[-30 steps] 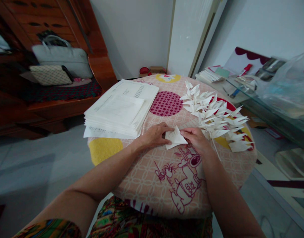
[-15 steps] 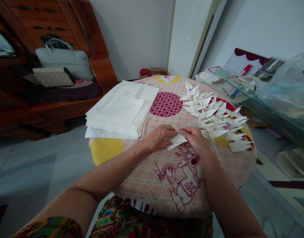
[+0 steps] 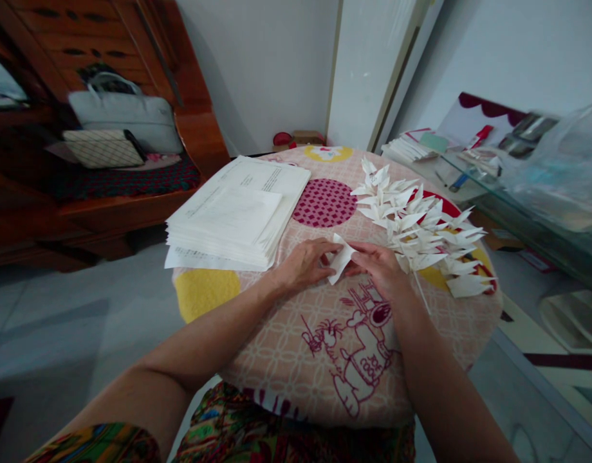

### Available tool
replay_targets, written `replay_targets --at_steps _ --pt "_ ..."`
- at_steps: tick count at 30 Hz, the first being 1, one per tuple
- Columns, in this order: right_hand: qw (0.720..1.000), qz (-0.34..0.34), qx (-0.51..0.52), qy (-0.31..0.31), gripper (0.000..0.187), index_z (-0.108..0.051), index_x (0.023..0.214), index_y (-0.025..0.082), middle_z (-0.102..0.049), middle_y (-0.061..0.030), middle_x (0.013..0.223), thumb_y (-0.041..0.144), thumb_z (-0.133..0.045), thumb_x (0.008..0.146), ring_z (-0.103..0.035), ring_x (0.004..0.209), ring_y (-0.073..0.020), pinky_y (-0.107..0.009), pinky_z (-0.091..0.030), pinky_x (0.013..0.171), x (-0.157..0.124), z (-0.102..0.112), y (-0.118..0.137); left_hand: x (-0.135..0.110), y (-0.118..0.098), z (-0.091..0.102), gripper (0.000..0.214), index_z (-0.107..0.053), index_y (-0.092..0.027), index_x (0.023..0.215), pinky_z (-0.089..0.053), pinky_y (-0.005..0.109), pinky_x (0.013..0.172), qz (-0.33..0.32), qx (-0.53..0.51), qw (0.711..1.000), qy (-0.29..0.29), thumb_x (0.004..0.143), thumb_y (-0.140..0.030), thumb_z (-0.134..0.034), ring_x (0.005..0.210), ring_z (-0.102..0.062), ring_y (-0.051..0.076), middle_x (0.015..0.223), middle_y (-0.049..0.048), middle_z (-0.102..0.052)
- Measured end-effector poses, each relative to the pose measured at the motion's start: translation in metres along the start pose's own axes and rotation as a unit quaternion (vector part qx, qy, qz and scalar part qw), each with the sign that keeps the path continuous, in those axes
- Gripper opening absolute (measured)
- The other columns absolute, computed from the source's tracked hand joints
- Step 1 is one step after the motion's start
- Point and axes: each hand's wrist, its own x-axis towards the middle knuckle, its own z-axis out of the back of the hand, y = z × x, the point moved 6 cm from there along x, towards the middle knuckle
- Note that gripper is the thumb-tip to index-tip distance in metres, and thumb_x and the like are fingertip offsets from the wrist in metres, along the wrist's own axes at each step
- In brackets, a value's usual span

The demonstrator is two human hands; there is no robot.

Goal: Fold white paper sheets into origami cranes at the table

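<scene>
Between my two hands, over the middle of the round table, is a small folded piece of white paper (image 3: 342,260). My left hand (image 3: 309,260) grips its left side, fingers closed on it. The right edge is pinched by my right hand (image 3: 377,263), with some fingertips behind the paper. Just beyond my right hand lies a heap of folded paper cranes (image 3: 416,225), pointed wings sticking out. To the left of my hands rests a thick stack of printed sheets (image 3: 233,212), with a smaller blank piece of paper (image 3: 245,212) on top.
A patterned cloth (image 3: 286,347) covers the round table. On the right, a glass-topped stand (image 3: 527,209) carries a plastic bag (image 3: 561,173), metal cups and papers. At the left, a wooden bench (image 3: 194,138) holds a grey handbag (image 3: 122,119) and a checked purse (image 3: 103,149).
The folded paper has been turned from lying nearly flat to a more upright, tilted position. My right fingers have shifted partly behind it; both hands stay in nearly the same place.
</scene>
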Motion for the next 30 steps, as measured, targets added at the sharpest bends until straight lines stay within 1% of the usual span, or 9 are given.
replay_targets --at_steps 2,5,7,10,15,20,23,26,30 --pt "1.0 0.013 -0.021 -0.009 0.056 -0.072 0.116 0.02 -0.077 -0.0069 0.097 0.046 -0.082 0.068 -0.073 0.083 -0.0223 -0.037 -0.062 0.072 0.002 0.0 -0.003 0.0 -0.001 0.0 0.047 -0.065 -0.02 0.125 -0.057 0.03 0.079 0.004 -0.02 1.0 -0.005 0.079 -0.023 -0.07 0.076 -0.071 0.013 0.116 0.0083 -0.071" --pt "0.998 0.031 -0.039 -0.028 0.06 -0.07 0.12 0.019 -0.077 -0.006 0.094 0.044 -0.084 0.067 -0.072 0.078 -0.0198 -0.037 -0.062 0.075 0.004 0.001 -0.007 -0.001 -0.003 0.002 0.044 -0.065 -0.017 0.125 -0.058 0.028 0.076 0.011 -0.073 0.997 -0.018 0.082 -0.027 -0.07 0.077 -0.072 0.013 0.116 0.0109 -0.071" --pt "0.997 0.045 -0.057 -0.039 0.062 -0.069 0.123 0.019 -0.077 -0.0058 0.095 0.044 -0.083 0.068 -0.072 0.079 -0.0196 -0.038 -0.061 0.078 0.004 0.002 -0.007 -0.001 -0.004 0.003 0.044 -0.065 -0.015 0.126 -0.059 0.028 0.075 0.017 -0.11 0.993 -0.03 0.086 -0.033 -0.068 0.081 -0.073 0.015 0.114 0.0128 -0.071" --pt "0.993 0.065 -0.09 -0.041 0.061 -0.069 0.125 0.018 -0.077 -0.0068 0.097 0.046 -0.081 0.071 -0.072 0.084 -0.0213 -0.041 -0.06 0.084 0.001 0.001 -0.003 -0.001 -0.005 0.006 0.044 -0.066 -0.014 0.125 -0.059 0.026 0.071 0.03 -0.144 0.987 -0.056 0.089 -0.04 -0.066 0.082 -0.073 0.016 0.107 0.0123 -0.074" --pt "0.993 0.074 -0.091 -0.033 0.058 -0.067 0.13 0.017 -0.078 -0.0081 0.103 0.047 -0.072 0.08 -0.073 0.09 -0.0238 -0.041 -0.059 0.087 -0.003 -0.002 0.003 -0.001 0.0 0.005 0.038 -0.067 -0.011 0.121 -0.058 0.023 0.064 0.06 -0.208 0.973 -0.081 0.094 -0.036 -0.058 0.069 -0.071 0.012 0.095 0.0094 -0.075" --pt "0.989 0.103 -0.104 0.008 0.053 -0.063 0.135 0.02 -0.074 -0.0094 0.118 0.039 -0.067 0.085 -0.073 0.101 -0.0256 -0.04 -0.058 0.092 -0.006 -0.012 0.003 -0.001 0.004 0.002 0.039 -0.065 -0.01 0.12 -0.058 0.022 0.059 0.086 -0.274 0.953 -0.096 0.087 -0.03 -0.064 0.063 -0.07 0.012 0.093 0.0081 -0.072" --pt "0.987 0.11 -0.116 0.017 0.056 -0.059 0.139 0.021 -0.071 -0.0101 0.126 0.037 -0.066 0.086 -0.07 0.109 -0.027 -0.041 -0.056 0.097 -0.006 -0.019 0.003 -0.001 0.001 0.004 0.04 -0.065 -0.011 0.12 -0.055 0.021 0.056 0.088 -0.265 0.955 -0.098 0.086 -0.032 -0.066 0.062 -0.07 0.012 0.09 0.0069 -0.071" --pt "0.985 0.121 -0.119 0.022 0.061 -0.056 0.143 0.02 -0.069 -0.0102 0.13 0.036 -0.067 0.084 -0.068 0.115 -0.0281 -0.043 -0.054 0.101 -0.007 -0.025 0.006 -0.002 -0.002 0.008 0.043 -0.065 -0.012 0.117 -0.052 0.019 0.053 0.095 -0.228 0.963 -0.105 0.083 -0.036 -0.072 0.063 -0.07 0.012 0.09 0.006 -0.071" --pt "0.981 0.115 -0.152 0.026 0.067 -0.05 0.148 0.02 -0.07 -0.0098 0.128 0.033 -0.067 0.084 -0.07 0.11 -0.0288 -0.044 -0.056 0.096 -0.009 -0.03 0.01 -0.003 -0.004 0.013 0.044 -0.066 -0.014 0.109 -0.048 0.018 0.051 0.108 -0.167 0.972 -0.125 0.077 -0.041 -0.078 0.062 -0.069 0.012 0.091 0.0047 -0.07"
